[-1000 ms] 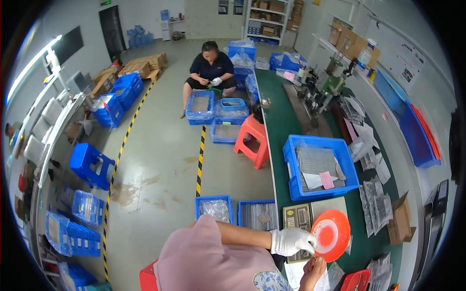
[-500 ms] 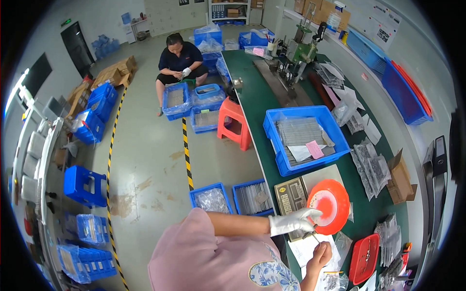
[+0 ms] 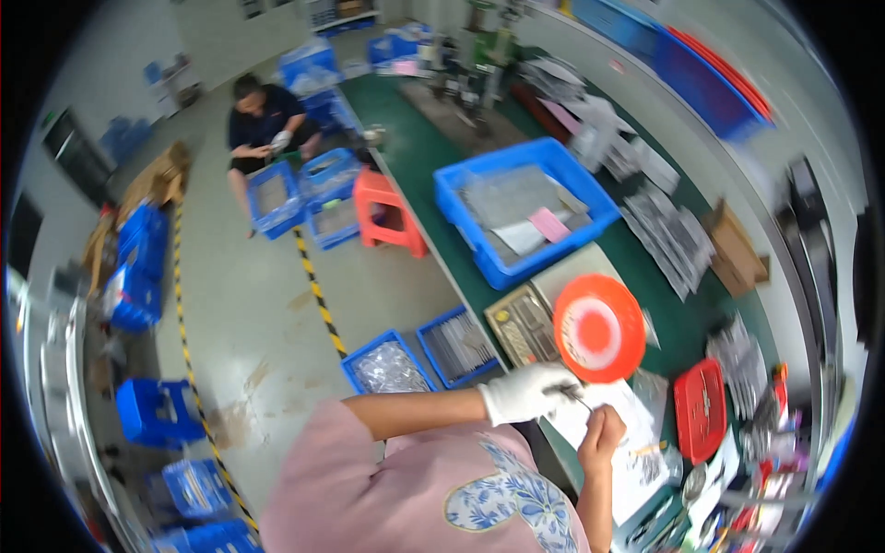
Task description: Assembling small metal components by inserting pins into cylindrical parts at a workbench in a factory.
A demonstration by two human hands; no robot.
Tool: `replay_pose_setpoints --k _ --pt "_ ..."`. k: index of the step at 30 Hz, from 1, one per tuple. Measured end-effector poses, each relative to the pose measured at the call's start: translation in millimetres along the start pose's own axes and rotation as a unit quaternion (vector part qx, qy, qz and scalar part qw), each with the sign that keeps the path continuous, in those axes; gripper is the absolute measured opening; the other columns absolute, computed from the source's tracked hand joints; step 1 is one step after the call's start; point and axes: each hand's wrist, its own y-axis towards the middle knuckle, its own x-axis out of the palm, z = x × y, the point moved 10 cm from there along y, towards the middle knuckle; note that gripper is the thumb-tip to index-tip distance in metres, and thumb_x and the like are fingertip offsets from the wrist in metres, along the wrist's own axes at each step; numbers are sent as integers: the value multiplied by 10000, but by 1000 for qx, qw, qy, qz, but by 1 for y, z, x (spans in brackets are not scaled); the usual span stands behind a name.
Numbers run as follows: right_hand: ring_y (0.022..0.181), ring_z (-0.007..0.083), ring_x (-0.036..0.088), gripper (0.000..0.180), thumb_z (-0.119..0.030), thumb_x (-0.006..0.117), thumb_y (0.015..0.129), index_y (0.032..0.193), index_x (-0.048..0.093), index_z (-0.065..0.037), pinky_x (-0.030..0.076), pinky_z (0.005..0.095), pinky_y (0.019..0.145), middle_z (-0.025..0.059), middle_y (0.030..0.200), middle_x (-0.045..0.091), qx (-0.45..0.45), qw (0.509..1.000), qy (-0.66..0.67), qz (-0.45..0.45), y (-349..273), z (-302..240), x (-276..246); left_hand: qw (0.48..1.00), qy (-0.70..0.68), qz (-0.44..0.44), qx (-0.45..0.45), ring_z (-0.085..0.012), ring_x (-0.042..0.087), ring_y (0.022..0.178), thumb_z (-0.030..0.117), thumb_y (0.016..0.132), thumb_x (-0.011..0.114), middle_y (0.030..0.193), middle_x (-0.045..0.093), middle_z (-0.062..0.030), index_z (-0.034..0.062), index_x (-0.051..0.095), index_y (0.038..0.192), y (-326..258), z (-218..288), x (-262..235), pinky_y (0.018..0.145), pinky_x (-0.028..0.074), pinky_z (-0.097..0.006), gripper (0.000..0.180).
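My left hand (image 3: pixel 524 394), in a white glove, reaches across my pink shirt and pinches a thin metal tool (image 3: pixel 573 397). My bare right hand (image 3: pixel 601 431) is just below the tool's tip with its fingers curled; whatever is inside them is hidden. Both hands hover over a white paper sheet (image 3: pixel 636 461) on the green bench (image 3: pixel 433 175). A round orange plate with a white centre (image 3: pixel 599 327) lies just beyond the hands. A grey tray of small parts (image 3: pixel 521 323) sits to the plate's left.
A big blue crate (image 3: pixel 479 184) with grey sheets and a pink slip stands farther up the bench. A small red tray (image 3: pixel 701 410) lies at the right. Blue bins (image 3: pixel 387 364) and an orange stool (image 3: pixel 387 212) are on the floor. Another person (image 3: pixel 267 124) sits at bins far off.
The view has swung, so the bench and the seated person sit more to the left. My hands stay together by the orange plate, the right one now closer to the tool.
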Motion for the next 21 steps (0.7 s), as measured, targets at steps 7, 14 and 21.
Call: replay_pose_setpoints --k 7,14,21 --pt "461 293 449 115 -45 465 730 617 463 -28 359 353 430 115 534 436 -41 999 1 15 1 -16 -7 954 -230 36 -192 -123 538 728 151 793 515 1052 479 -73 29 262 1234 -4 -22 -12 526 467 -216 523" --pt "491 264 446 163 -88 427 793 646 457 -25 363 304 471 103 557 443 189 948 255 -21 -14 28 11 924 285 -5 256 -245 554 777 -90 659 493 886 551 -116 60 616 852 -1 58 7 660 450 -286 274" --pt "551 330 471 185 -144 438 805 663 449 -26 368 376 480 138 578 451 29 999 4 39 -14 -11 -21 984 -21 -41 -170 -113 550 579 21 766 532 935 521 -90 -13 470 1070 1 -11 16 458 442 -165 312"
